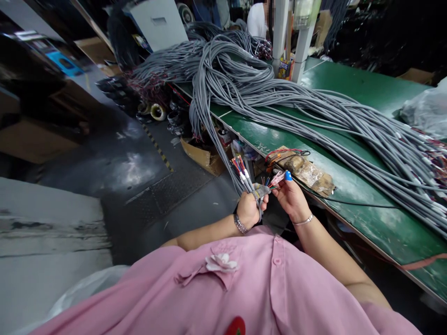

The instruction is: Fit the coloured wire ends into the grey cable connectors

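My left hand [247,209] is closed around a bunch of grey cables [247,182]. Their ends stick up past my fingers with white collars and loose red, orange and dark wires [239,164]. Close by on the right, my right hand [294,201] pinches at the coloured wires [268,182] fanning out of one cable end. A blue cover [288,175] sits on its thumb. A small pinkish piece [278,177] shows beside that thumb; I cannot make out what it is. A yellow-and-grey patch [261,190] lies between the hands, its kind unclear.
Long grey cables [244,93] lie heaped across the green table [349,88]. A taped brown cardboard piece [307,172] rests near the table's edge, with a black cord [356,203] alongside. An open carton [202,156] stands on the floor. Another person's white sleeve [256,21] shows behind.
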A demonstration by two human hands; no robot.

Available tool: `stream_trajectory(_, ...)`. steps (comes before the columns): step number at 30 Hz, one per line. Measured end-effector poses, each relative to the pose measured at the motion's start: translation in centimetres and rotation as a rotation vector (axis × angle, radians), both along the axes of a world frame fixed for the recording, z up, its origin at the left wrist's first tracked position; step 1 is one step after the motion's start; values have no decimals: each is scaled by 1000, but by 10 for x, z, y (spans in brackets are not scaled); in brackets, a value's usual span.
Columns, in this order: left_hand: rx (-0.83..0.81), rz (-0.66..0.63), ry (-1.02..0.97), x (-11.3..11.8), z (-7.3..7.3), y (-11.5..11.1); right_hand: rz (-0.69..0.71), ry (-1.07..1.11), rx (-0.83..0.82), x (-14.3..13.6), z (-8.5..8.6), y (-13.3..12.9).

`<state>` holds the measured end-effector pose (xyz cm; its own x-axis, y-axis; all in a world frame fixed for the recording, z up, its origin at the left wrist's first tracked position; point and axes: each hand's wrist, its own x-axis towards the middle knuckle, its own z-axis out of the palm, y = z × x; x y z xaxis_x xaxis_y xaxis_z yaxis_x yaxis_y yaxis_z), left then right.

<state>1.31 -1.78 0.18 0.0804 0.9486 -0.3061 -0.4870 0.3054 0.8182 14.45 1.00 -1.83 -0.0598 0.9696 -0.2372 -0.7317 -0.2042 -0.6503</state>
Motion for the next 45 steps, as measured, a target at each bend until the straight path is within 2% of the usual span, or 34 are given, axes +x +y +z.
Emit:
stream_trajectory(10,13,17,23,3,-9,1,-39,-21,71,-5,0,3)
stream_trajectory(14,36,2,31,2,-9,-2,-20,-23,45,-5,0,1)
stream_trajectory(16,45,-1,36,0,-8,-3,47,-32,19,-1,0,-1)
stream_trajectory(18,56,-9,47,-1,-8,-4,175,-85,-11,7,2,-4)
stream_trajectory(21,83,-54,92,-5,-10,-7,395,-245,-13,23,6,-8)
stream_trajectory(23,102,-96,142,-7,-13,-9,485,-371,27,32,10,-10)
stream_trajectory(26,126,-149,194,-9,-19,-13,529,-537,96,38,16,-10)
stream_trajectory(30,126,-203,225,-11,-23,-17,523,-641,207,35,20,-10)
stream_trajectory(36,62,-477,368,-13,-26,-18,601,-850,398,28,24,-18)
stream_trajectory(38,54,-499,385,-13,-26,-18,579,-934,453,29,27,-21)
stream_trajectory(41,50,-412,341,-13,-25,-16,453,-961,451,35,28,-27)
stream_trajectory(45,41,-252,257,-12,-23,-15,300,-787,230,37,11,-41)
